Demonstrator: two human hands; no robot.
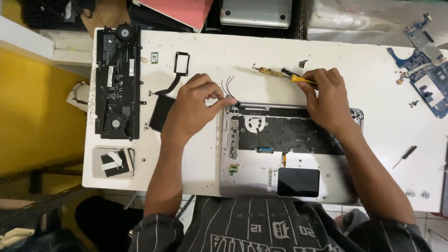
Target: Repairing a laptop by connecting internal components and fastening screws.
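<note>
An opened silver laptop base [247,179] lies on the white table [373,70], its inner frame and dark touchpad underside exposed. My left hand [191,109] pinches thin black wires [227,86] at the base's top left corner. My right hand [326,95] rests on the top right part of the base and grips a screwdriver with a yellow and black handle [298,78], which points left. A second screwdriver with an amber handle [268,71] lies just beyond it on the table.
A long black battery and fan assembly [116,79] lies at the table's left. Nearby are a small black frame with ribbon [181,63], a black pad [161,112] and a square drive [112,161]. Blue circuit boards [427,79] sit at right, a small screwdriver [404,157] below them.
</note>
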